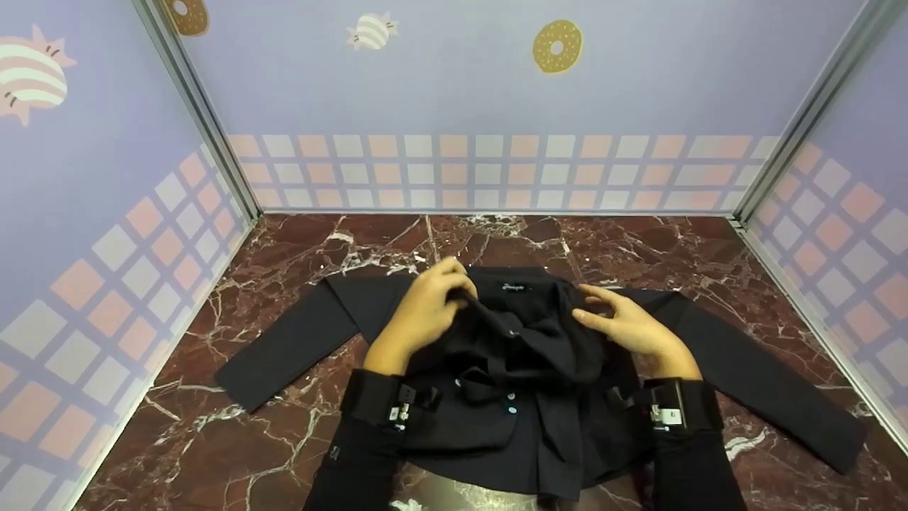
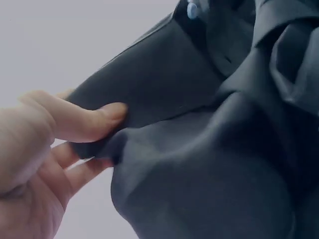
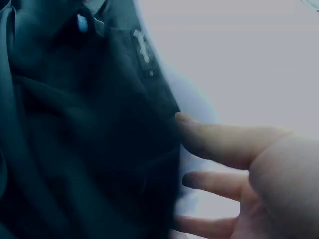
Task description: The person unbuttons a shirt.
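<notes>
A black long-sleeved shirt (image 1: pixel 454 429) lies spread out, front up, its sleeves (image 1: pixel 291 351) stretched to both sides. My left hand (image 1: pixel 429 305) pinches the shirt's collar (image 2: pixel 144 74) at its left end, thumb on top and fingers beneath. On the collar's other side, my right hand (image 1: pixel 628 323) has its fingers spread, thumb tip right at the cloth edge (image 3: pixel 159 114). A white-lettered label (image 1: pixel 513 287) shows inside the neck. Light blue buttons (image 1: pixel 512 409) run down the front, and a loose black tie strip (image 1: pixel 560 447) hangs near them.
A dark red marbled tabletop (image 1: pixel 284 454) with white veins lies under the shirt. Lilac panels with checks and sweets close in the back (image 1: pixel 461 92) and both sides. Black bands with small devices (image 1: pixel 667 411) sit on both wrists.
</notes>
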`<action>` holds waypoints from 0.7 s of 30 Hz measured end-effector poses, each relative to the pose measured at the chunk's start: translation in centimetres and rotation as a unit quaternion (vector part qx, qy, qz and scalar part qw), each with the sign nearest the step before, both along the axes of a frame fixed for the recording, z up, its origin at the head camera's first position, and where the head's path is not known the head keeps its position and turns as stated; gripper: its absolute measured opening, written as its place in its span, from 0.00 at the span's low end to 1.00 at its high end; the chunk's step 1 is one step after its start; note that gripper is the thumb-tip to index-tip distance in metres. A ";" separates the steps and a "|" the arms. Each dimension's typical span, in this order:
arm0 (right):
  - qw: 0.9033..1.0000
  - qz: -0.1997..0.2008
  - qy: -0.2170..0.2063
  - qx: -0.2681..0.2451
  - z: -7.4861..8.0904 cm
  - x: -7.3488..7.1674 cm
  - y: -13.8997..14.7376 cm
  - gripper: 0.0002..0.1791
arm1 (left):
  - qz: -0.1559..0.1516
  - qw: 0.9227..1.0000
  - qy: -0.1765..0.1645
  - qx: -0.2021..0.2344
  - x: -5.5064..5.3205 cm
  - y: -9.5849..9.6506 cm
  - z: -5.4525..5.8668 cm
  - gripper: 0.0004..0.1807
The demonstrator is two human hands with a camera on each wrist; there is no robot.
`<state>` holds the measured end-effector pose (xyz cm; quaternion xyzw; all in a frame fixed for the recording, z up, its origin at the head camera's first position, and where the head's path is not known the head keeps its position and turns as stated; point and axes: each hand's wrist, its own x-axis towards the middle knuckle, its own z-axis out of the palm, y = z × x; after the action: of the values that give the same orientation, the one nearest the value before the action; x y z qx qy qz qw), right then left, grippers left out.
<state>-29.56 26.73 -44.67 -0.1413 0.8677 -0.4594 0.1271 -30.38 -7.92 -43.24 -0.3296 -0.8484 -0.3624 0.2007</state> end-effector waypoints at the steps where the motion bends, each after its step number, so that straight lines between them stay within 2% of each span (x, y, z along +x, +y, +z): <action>1: 1.000 0.010 0.008 -0.011 0.0 0.0 0.0 0.40 | 0.002 1.000 0.016 0.009 0.0 -0.1 0.2 0.13; 4: 0.995 0.068 0.054 -0.056 0.1 0.0 -0.2 0.41 | 0.002 0.998 0.048 0.040 0.2 -0.4 0.8 0.12; 6: 0.985 0.125 0.085 -0.084 0.3 0.1 -0.5 0.45 | 0.005 0.997 0.055 0.056 0.2 -0.4 1.0 0.13; 9: 0.971 0.194 0.100 -0.098 0.6 0.4 -0.7 0.52 | 0.016 0.995 0.048 0.084 0.3 -0.4 1.1 0.13; 11: 0.970 0.205 0.098 -0.089 0.9 0.7 -0.9 0.54 | 0.031 0.994 0.037 0.097 0.3 -0.4 1.1 0.12; 14: 0.979 0.166 0.098 -0.067 1.1 1.0 -1.6 0.53 | 0.054 0.993 0.018 0.107 0.3 -0.3 1.1 0.11; 17: 0.985 0.103 0.135 -0.034 1.1 1.0 -2.9 0.48 | 0.071 0.992 0.005 0.107 0.3 -0.2 1.0 0.10; 19: 0.982 0.064 0.177 0.000 1.0 0.9 -3.8 0.43 | 0.071 0.992 0.001 0.105 0.2 -0.2 1.0 0.10; 21: 0.975 0.026 0.218 0.041 0.9 0.7 -4.7 0.39 | 0.061 0.994 -0.006 0.095 0.2 -0.3 0.9 0.11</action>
<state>-28.89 22.06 -43.77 -0.2546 0.8888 -0.3782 -0.0473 -30.17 -8.18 -42.31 -0.2549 -0.8299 -0.4300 0.2478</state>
